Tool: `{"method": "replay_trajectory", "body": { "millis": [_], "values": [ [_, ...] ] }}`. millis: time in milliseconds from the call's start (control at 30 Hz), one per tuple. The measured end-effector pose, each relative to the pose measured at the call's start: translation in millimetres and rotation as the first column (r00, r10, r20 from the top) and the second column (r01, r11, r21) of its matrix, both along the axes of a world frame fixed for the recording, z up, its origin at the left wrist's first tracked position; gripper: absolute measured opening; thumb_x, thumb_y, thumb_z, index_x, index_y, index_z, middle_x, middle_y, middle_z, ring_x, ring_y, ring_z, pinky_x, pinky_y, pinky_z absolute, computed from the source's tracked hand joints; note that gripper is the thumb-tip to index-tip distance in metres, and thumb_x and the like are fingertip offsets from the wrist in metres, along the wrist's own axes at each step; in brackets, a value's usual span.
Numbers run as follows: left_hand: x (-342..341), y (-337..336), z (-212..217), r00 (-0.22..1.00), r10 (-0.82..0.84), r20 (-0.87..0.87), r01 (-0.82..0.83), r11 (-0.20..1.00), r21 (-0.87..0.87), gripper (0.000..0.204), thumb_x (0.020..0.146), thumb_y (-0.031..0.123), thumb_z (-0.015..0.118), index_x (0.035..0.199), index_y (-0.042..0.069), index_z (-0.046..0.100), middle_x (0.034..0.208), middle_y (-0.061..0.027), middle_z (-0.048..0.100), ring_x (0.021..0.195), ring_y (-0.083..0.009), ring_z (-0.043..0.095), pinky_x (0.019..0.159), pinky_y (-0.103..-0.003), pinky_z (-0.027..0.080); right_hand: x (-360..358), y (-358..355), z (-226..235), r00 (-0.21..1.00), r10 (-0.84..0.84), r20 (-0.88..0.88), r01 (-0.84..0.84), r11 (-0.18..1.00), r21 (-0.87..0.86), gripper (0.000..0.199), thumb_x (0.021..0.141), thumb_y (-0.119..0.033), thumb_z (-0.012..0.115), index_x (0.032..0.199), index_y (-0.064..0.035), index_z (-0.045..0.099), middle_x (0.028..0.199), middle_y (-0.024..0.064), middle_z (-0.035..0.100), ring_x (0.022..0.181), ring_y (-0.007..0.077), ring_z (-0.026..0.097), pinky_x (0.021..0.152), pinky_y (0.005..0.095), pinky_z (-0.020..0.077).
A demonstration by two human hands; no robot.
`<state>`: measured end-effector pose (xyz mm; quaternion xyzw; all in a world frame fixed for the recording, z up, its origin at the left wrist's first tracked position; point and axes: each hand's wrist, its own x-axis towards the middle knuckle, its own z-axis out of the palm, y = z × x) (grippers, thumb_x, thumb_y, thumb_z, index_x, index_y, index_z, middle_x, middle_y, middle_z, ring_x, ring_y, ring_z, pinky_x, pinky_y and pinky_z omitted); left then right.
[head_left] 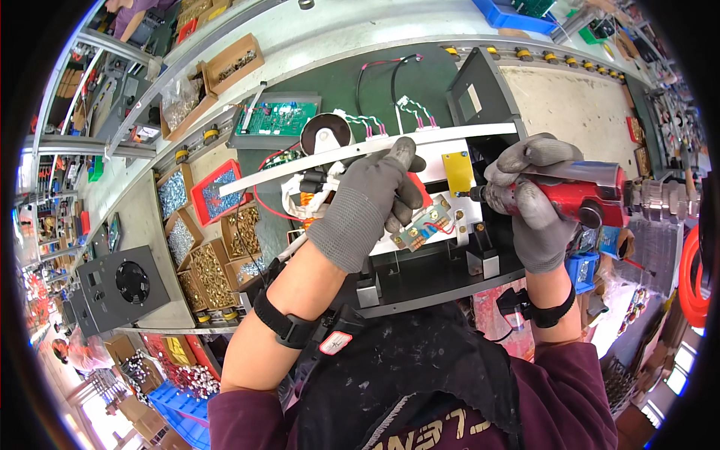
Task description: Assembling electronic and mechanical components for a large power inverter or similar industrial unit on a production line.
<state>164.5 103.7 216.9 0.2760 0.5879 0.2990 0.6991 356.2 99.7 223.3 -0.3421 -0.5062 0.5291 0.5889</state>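
We see the worktop (570, 112) stretching away from us, with a green mat and a pale bare patch at the far right. On it, right before us, sits a black metal chassis (420, 274), open on top, with a white inner plate carrying parts. A long white strip (300, 166) lies across its far edge, running from lower left to upper right.

To the left stand open cardboard boxes of brass and silver screws (210, 266), and a red tray of bluish screws (214, 196) beside them. Further left lies a black panel with a round fan (124, 285). Behind the chassis rests a green circuit board (276, 118) in a grey tray, and next to it a round black coil (325, 133).

Our right hand (536, 210), in a grey glove, wraps all its fingers tightly around a red powered screwdriver (581, 196). The tool's long axis lies nearly level, running right to left, with its dark bit pointing left toward the chassis interior, just below a small yellow plate (457, 171). Its rear end carries a metal fitting off to the right.

Our left hand (371, 202), also gloved in grey, rests over the white inner plate, fingers curled down and pressed together onto the parts there; we cannot tell whether they pinch anything. Just below them sits a small board with red wire (429, 226).
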Motion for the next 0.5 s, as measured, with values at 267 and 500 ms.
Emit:
{"method": "replay_trajectory", "body": {
  "millis": [267, 500],
  "values": [
    [-10, -11, -27, 0.956, 0.084, 0.282, -0.115, 0.989, 0.093, 0.030, 0.089, 0.008, 0.045, 0.113, -0.011, 0.048, 0.095, -0.0159, 0.058, 0.077, -0.0193, 0.061, 0.065, -0.027, 0.054, -4, 0, -10, 0.965, 0.029, 0.261, -0.095, 0.965, 0.244, 0.033, 0.074, 0.000, 0.055, 0.104, -0.0069, 0.043, 0.085, 0.0125, 0.051, 0.067, 0.0162, 0.053, 0.052, 0.0255, 0.0435],
    [-7, -9, -13, 0.950, 0.029, 0.312, -0.055, 0.995, 0.077, 0.028, 0.094, 0.010, 0.046, 0.114, -0.010, 0.047, 0.098, -0.0188, 0.060, 0.081, -0.0205, 0.063, 0.069, -0.029, 0.057, -4, 1, -11, 0.968, -0.009, 0.251, -0.040, 0.981, 0.191, 0.021, 0.077, 0.008, 0.057, 0.097, 0.0022, 0.053, 0.091, 0.0095, 0.059, 0.083, 0.0159, 0.060, 0.077, 0.0288, 0.0499]
  ]
}}
